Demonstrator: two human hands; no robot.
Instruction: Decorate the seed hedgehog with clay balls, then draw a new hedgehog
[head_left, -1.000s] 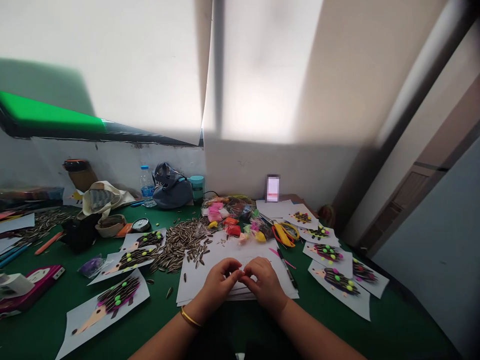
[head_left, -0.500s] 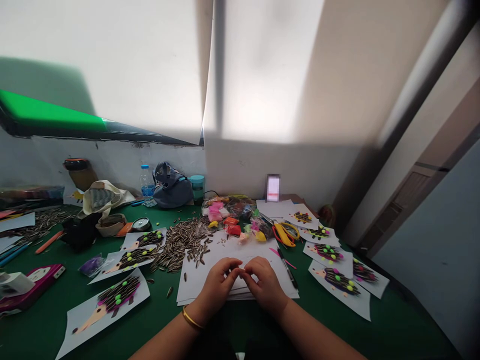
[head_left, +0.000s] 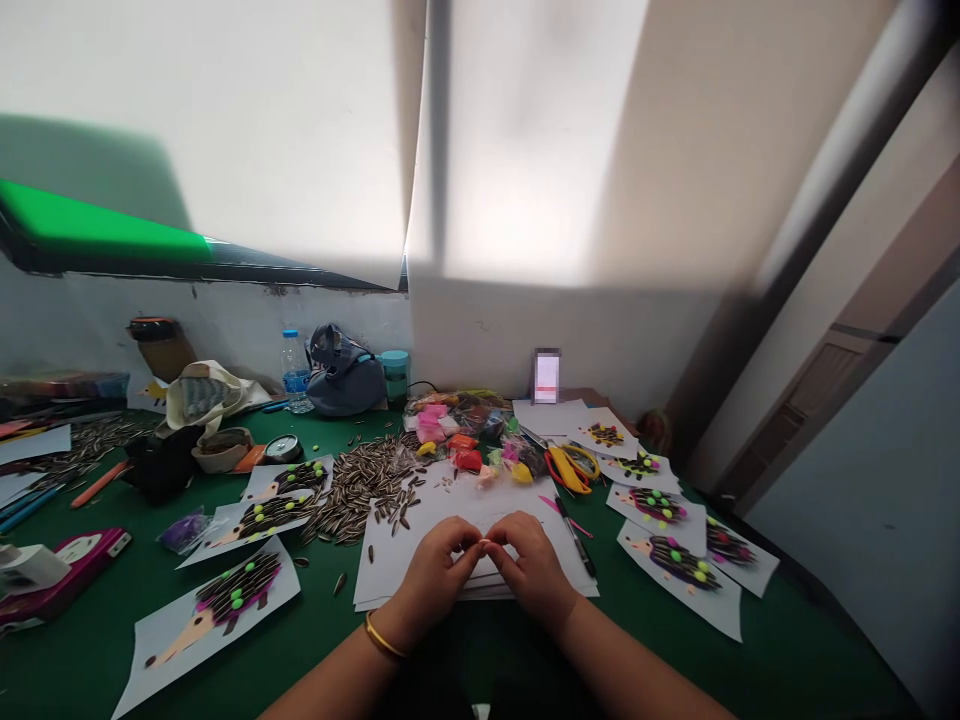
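fingers [head_left: 466,547] of left hand [head_left: 435,578] and right hand [head_left: 534,572] met, pinching small pale bit [head_left: 486,543] above white paper stack [head_left: 450,510], sunflower seeds [head_left: 360,490] beside.

Paper sheets [head_left: 420,510]: smooth matt white paper is being shown.
Sunflower seeds [head_left: 360,480]: hard, ridged hulls with a faint sheen are being shown.
Table covering [head_left: 814,650]: a smooth matt green finish is being shown; cloth or plastic cannot be told.
Water bottle [head_left: 295,375]: clear glossy plastic is being shown.
Grey bag [head_left: 345,388]: soft cloth with a low sheen is being shown.
Tote bag [head_left: 206,395]: rough-looking cream cloth is being shown.
Scissors [head_left: 568,470]: glossy yellow plastic handles are being shown.
Packets [head_left: 457,430]: thin, crinkled, glossy transparent plastic is being shown.
Bangle [head_left: 381,637]: polished gold-coloured metal is being shown.
Wall [head_left: 562,340]: a matt painted finish is being shown.
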